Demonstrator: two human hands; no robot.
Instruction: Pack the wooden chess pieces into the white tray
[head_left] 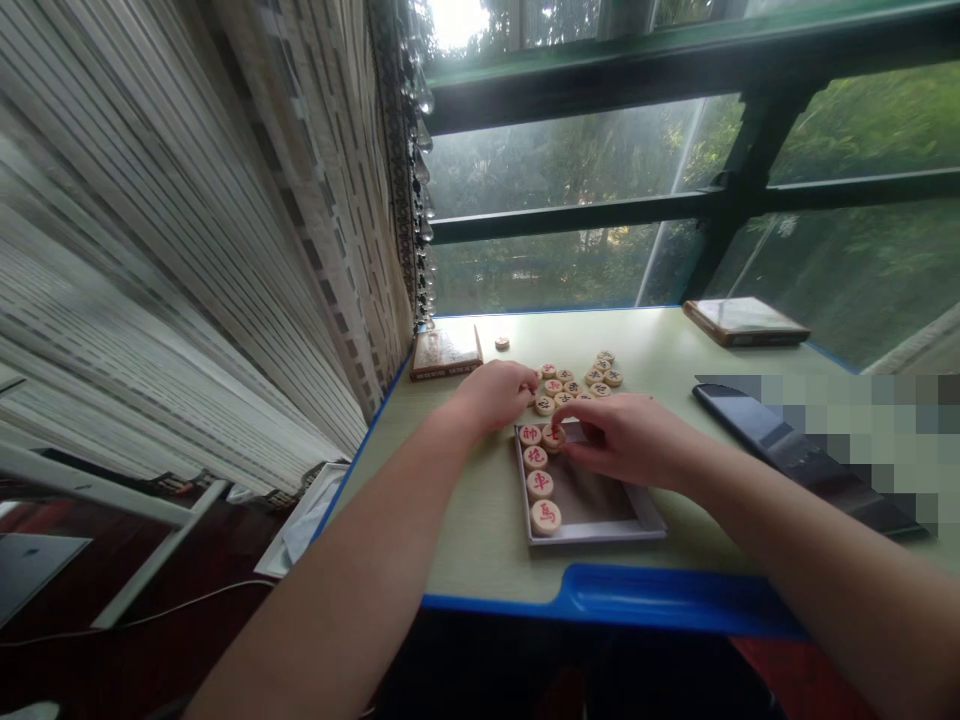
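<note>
A shallow open box holds a column of round wooden xiangqi pieces with red characters, among them a horse piece nearest me. My right hand reaches over the box's far side, thumb and fingers pinching a red-marked xiangqi piece beside the column's far end. My left hand is at the left edge of a loose group of pieces behind the box. Its fingers are curled and closed, with pieces showing around the tips; whatever they grip is hidden.
One lone piece lies farther back on the table. A box lid or flat box sits at the back left, another flat box at the back right. A dark phone-like slab lies right of my right arm. Curtains hang at left.
</note>
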